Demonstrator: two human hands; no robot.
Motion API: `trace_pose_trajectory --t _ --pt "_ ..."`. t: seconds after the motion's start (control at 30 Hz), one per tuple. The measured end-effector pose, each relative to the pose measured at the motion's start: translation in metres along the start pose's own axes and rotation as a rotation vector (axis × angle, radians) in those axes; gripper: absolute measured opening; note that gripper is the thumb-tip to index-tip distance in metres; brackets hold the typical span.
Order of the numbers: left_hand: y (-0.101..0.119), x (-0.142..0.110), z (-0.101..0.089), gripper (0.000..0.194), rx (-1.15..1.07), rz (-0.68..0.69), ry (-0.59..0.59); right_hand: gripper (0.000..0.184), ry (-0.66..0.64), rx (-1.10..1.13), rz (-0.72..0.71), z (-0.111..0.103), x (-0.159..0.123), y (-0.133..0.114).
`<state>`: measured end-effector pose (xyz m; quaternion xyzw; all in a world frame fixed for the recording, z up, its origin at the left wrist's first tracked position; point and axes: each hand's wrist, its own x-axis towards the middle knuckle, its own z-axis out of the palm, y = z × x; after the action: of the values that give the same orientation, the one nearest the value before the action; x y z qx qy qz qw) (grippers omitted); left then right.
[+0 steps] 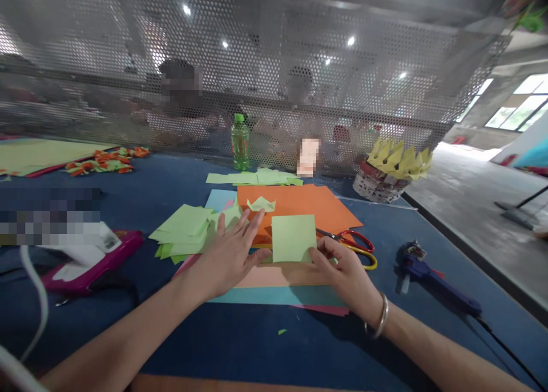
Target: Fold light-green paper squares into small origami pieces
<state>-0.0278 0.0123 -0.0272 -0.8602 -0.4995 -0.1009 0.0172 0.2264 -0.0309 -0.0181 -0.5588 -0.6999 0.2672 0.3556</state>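
Observation:
My right hand point(341, 267) pinches the lower right corner of a light green square of paper point(294, 238) and holds it up over the coloured sheets. Spread fingers mark my left hand point(231, 254), which is just left of the square with nothing gripped. Past its fingertips lies a small folded green paper piece point(261, 204) on an orange sheet point(299, 198). A pile of green paper squares point(182, 229) sits beside the left hand. Scissors point(355, 243) with red and yellow handles lie behind my right hand, their blades partly hidden.
A blue glue gun point(436, 281) and its cord lie at right. Behind stand a green bottle point(240, 144) and a basket point(379, 181) holding folded yellow paper. A magenta power strip point(85, 272) is at left. A perforated metal screen point(257, 55) bounds the table's back.

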Motion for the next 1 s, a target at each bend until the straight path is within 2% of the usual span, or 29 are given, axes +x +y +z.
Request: trace_pose_trajectory --t 0.1,0.2,0.47,0.7,0.87,1.0 --pt "-0.004 0.003 0.004 0.073 0.039 -0.044 -0.055 0.028 -0.004 0.018 0.011 0.000 0.000 -0.001" --pt "-0.006 0.003 0.007 0.074 0.059 -0.061 -0.023 0.028 -0.007 0.030 0.014 0.000 0.001 0.000" --pt "0.001 0.000 -0.003 0.063 -0.001 0.001 0.249 0.027 -0.015 0.055 0.000 0.000 0.001 0.002" --pt "0.005 -0.004 -0.015 0.031 -0.096 0.086 0.490 0.031 0.030 0.043 -0.058 -0.004 0.004 -0.001" --pt "0.006 -0.004 -0.017 0.023 -0.149 0.118 0.504 0.031 -0.031 -0.001 -0.072 -0.017 0.004 -0.007" --pt "0.016 -0.009 -0.029 0.021 -0.310 0.072 0.445 0.033 -0.132 -0.072 -0.053 -0.036 -0.021 -0.013"
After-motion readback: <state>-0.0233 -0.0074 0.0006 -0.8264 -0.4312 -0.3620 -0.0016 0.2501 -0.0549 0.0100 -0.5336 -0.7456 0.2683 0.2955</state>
